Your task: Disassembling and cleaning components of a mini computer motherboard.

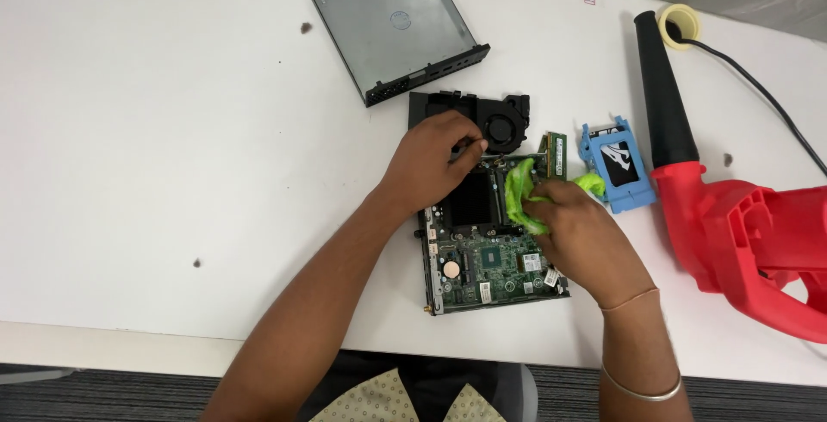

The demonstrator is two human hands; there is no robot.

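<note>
Near table [172, 129] centre: opened mini PC [482, 232], board up, long axis running front-to-back w/ slight tilt; fan [502, 125] end points away from person, CPU end toward them. Left hand [431, 168] rests on board's upper left, fingers curled shut, tips pinched at a small part near fan, too small to identify. Right hand [581, 237] lies over board's right side, fingers closed on green cloth [521, 194], pressed against board centre-right. RAM stick [556, 153] stands just beside cloth, long axis approx. front-to-back. Blue drive caddy [616, 168] lies right of PC, near but apart. Grey metal cover [396, 30] sits beyond PC, inside up, angled. Red blower [741, 232] at far right, black nozzle pointing away from person; tape roll [680, 21] touching nozzle tip
</note>
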